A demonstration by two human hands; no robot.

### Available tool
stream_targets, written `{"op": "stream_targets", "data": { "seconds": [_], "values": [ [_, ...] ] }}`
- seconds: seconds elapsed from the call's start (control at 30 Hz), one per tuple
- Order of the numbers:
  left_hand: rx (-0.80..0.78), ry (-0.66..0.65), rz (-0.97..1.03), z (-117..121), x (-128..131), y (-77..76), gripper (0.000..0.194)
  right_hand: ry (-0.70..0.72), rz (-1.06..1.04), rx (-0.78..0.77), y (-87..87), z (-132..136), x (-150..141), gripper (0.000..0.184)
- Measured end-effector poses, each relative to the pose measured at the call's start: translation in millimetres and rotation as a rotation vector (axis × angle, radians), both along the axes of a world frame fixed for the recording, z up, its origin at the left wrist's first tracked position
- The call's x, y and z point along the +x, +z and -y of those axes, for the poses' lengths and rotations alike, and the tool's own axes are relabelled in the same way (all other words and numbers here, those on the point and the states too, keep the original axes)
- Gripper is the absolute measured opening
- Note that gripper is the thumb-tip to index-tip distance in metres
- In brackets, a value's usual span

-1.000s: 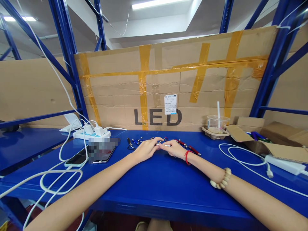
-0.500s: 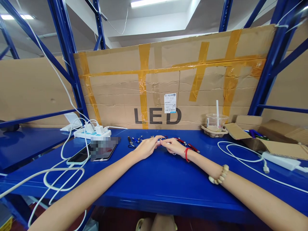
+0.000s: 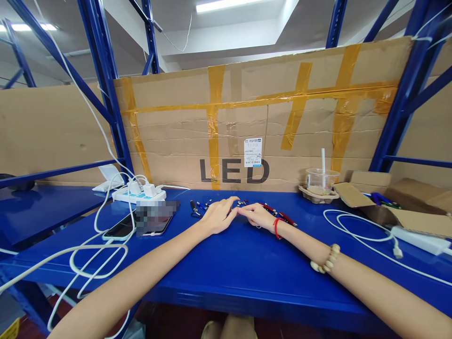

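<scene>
My left hand rests over the blue table with its fingers stretched and its thumb apart from the index finger; nothing shows in it. My right hand has its fingers drawn together, its fingertips meeting the left thumb tip; what they hold, if anything, is hidden. Just beyond the fingertips lie small shiny pieces, too small to name. Left of my left hand are a black pen-like piece and a blue one. Dark red pen-like pieces lie behind my right wrist.
Phones, white cables and a power strip occupy the left side of the table. At right are a plastic cup with a straw, a coiled white cable and an open cardboard box. Cardboard walls the back.
A pale, slim piece showed between both hands before; now it is out of sight. My left thumb and index finger have spread apart. The view has shifted slightly.
</scene>
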State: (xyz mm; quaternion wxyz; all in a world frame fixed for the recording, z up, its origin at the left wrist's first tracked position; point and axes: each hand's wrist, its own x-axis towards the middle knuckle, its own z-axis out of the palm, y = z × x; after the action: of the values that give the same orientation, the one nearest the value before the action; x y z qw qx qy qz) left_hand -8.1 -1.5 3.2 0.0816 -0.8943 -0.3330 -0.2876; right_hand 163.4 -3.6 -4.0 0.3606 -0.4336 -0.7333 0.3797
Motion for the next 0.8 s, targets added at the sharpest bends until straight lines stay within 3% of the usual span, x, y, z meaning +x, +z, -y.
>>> {"op": "stream_targets", "data": {
  "seconds": [0.3, 0.57, 0.8],
  "values": [
    [-0.205, 0.161, 0.156, -4, 0, -0.8, 0.035, -0.01, -0.006, 0.001, 1.1, 2, -2, 0.049],
    [-0.297, 0.164, 0.34, -12, -3, -3.4, 0.036, -0.006, 0.055, 0.037, 0.3, 1, -2, 0.05],
    [-0.308, 0.17, 0.353, -11, -1, -4.0, 0.034, -0.024, 0.011, 0.014, -0.4, 2, -2, 0.049]
  ]
}}
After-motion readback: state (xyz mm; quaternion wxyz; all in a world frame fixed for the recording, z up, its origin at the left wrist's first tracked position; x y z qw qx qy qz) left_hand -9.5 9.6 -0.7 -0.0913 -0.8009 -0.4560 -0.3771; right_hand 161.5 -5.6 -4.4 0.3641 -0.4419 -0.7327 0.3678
